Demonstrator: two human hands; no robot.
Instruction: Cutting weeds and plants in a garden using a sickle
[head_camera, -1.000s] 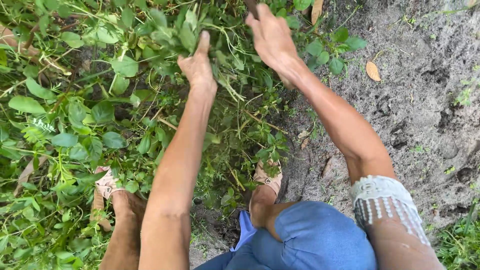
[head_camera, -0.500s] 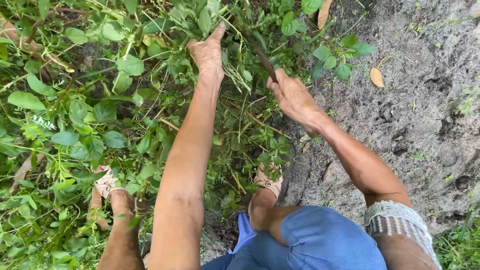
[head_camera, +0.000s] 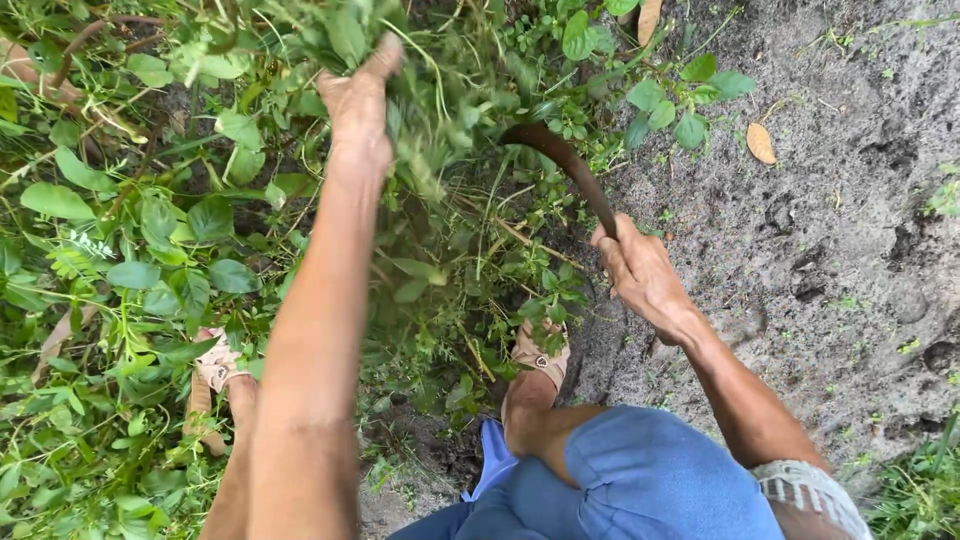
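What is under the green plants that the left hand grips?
Under the plants held by the left hand show thin stems, small leaves and the curved blade from the right hand. The blade's tip and the soil below are covered.

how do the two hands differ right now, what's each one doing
The left hand is raised high among the leafy weeds, gripping a bunch; the right hand sits lower, near the bare sandy soil, closed round a dark curved tool. The left arm looks blurred, the right sharp. Both are bare and closed.
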